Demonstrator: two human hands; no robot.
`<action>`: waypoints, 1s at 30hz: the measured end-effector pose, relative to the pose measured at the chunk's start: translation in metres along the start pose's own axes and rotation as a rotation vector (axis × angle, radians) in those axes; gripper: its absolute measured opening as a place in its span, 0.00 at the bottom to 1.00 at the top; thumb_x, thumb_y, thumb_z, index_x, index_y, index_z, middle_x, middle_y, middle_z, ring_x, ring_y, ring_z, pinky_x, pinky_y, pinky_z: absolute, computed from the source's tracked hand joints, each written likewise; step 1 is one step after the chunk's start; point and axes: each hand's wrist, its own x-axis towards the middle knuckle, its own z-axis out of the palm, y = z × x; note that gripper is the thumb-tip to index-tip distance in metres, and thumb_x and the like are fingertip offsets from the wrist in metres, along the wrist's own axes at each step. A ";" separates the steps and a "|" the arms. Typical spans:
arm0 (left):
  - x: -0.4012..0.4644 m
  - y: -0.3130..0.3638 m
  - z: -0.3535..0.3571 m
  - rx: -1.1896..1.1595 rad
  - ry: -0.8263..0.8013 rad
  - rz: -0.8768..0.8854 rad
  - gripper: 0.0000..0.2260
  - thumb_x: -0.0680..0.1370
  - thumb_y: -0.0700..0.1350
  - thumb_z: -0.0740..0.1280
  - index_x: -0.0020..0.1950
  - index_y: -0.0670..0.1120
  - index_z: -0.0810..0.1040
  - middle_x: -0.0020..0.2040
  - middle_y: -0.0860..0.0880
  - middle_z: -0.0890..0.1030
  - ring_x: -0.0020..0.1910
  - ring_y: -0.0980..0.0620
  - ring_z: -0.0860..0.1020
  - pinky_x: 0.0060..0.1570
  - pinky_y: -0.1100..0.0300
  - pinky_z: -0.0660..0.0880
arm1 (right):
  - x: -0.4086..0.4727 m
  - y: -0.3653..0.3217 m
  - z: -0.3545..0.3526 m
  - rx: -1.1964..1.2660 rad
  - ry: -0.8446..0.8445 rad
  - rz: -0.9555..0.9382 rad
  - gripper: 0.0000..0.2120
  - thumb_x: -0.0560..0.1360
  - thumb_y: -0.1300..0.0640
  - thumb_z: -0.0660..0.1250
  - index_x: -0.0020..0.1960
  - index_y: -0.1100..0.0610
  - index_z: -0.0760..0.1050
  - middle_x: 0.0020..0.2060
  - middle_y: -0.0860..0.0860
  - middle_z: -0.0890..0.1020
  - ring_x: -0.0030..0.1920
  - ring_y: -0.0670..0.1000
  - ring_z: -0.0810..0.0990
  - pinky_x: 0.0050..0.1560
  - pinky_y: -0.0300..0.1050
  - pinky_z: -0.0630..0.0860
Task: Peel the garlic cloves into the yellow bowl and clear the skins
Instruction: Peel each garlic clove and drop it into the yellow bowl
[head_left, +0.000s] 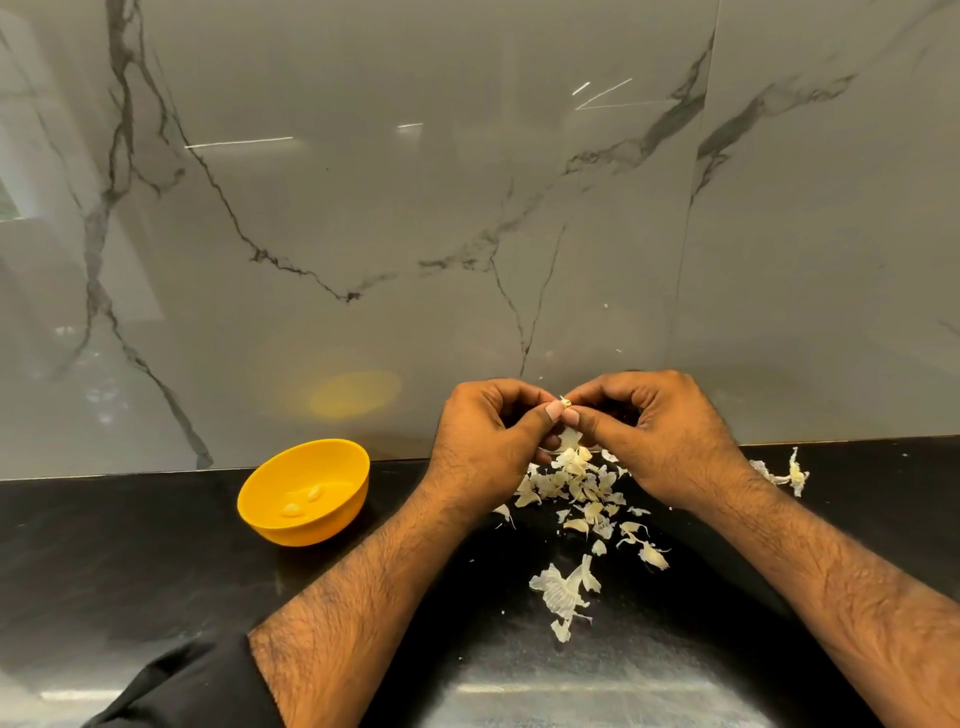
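I am holding both hands together above the black counter (156, 545), close to the marble wall (363, 208). My left hand (485, 436) is curling its fingers inward, and its thumb is pressing against the thumb of my right hand (660, 431), whose fingers are curling in the same way. Between the two thumbs and forefingers I am pinching a garlic clove (565, 402); only a small pale tip of it is showing, and a strip of skin is hanging down from it below my thumbs. How much of the clove is already bare I cannot tell, since my fingers are covering most of it. The yellow bowl (270, 519) is sitting on the counter to the left of my left wrist, well apart from my hands, and two peeled cloves (301, 503) are lying in its bottom, near each other. Right under my hands a pile of garlic skins (576, 493) is lying scattered on the counter, spreading toward me, with one larger papery piece (563, 590) lying nearest to me. Another scrap of skin (792, 474) is lying apart, just beyond my right wrist near the wall. A black sleeve (197, 686) is bunching up on my left forearm.
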 end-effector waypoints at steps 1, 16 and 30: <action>0.000 0.000 0.000 0.033 0.003 0.010 0.04 0.82 0.43 0.74 0.51 0.44 0.86 0.42 0.46 0.88 0.40 0.49 0.87 0.39 0.58 0.84 | 0.000 0.000 0.000 0.020 -0.002 0.006 0.04 0.78 0.51 0.76 0.52 0.46 0.87 0.41 0.42 0.87 0.42 0.43 0.87 0.44 0.43 0.86; 0.000 0.005 -0.010 0.081 -0.105 0.050 0.03 0.81 0.42 0.74 0.50 0.44 0.87 0.41 0.48 0.87 0.36 0.59 0.82 0.35 0.68 0.76 | 0.000 -0.002 -0.004 0.119 -0.003 0.021 0.09 0.73 0.58 0.80 0.51 0.50 0.86 0.41 0.46 0.88 0.43 0.46 0.88 0.46 0.46 0.87; 0.002 0.000 -0.014 0.045 -0.196 -0.055 0.05 0.82 0.42 0.72 0.54 0.42 0.87 0.44 0.46 0.88 0.38 0.54 0.82 0.34 0.58 0.78 | -0.001 -0.005 -0.010 -0.087 -0.039 -0.030 0.08 0.72 0.53 0.80 0.50 0.46 0.87 0.41 0.39 0.87 0.42 0.42 0.86 0.46 0.47 0.87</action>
